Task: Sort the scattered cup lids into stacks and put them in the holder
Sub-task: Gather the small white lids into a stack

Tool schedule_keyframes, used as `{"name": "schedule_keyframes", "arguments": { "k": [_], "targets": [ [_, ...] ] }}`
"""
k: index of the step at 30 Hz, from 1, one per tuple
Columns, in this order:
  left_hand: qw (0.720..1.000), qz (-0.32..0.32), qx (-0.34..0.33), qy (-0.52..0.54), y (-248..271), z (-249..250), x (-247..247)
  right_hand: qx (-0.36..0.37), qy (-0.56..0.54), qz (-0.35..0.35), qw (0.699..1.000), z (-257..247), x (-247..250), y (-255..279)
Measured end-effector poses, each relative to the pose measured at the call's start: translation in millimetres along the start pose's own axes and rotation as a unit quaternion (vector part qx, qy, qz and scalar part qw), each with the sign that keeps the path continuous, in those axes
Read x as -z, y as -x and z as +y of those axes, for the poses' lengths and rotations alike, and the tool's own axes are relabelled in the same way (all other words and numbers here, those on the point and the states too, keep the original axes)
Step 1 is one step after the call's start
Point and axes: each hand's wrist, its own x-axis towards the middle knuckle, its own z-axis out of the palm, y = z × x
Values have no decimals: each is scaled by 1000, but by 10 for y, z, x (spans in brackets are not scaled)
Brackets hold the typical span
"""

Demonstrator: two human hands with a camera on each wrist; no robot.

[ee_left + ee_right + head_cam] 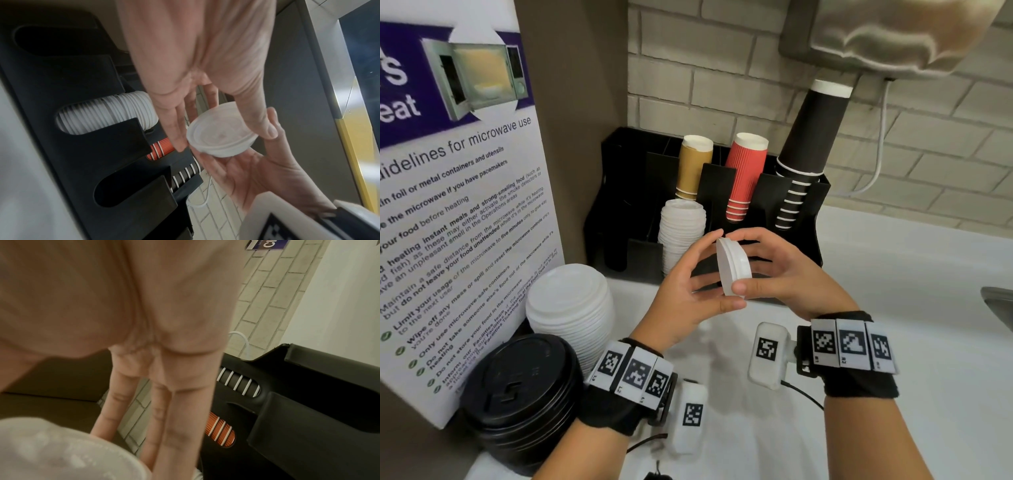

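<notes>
Both hands are holding a small stack of white lids (732,267) on edge, just in front of the black holder (806,236). Left hand (688,294) is pinching the rim w/ thumb and fingertips; right hand (780,274) is cupping the other side, fingers curled round it. Best to be squaring the rims flush first, then easing them onto the white lid stack (681,233) already in its slot, keeping both sides pressed so nothing is slipping.
</notes>
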Motion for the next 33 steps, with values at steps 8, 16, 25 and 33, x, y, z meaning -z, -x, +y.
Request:
{"name": "schedule_keyframes", "arguments": {
  "k": [8, 16, 25, 33],
  "targets": [
    [1000, 15, -8, 4, -9, -18, -1, 22, 47, 8, 999, -9, -22, -55],
    [973, 229, -19, -1, -36, 12, 25, 50, 152, 66, 985, -292, 156, -794],
    [965, 261, -24, -19, -73, -47, 67, 35, 404, -37, 913, -308, -46, -1775],
    [962, 270, -24, -19, -67, -42, 91, 20, 485, -33, 874, -162, -127, -1732]
  ]
}}
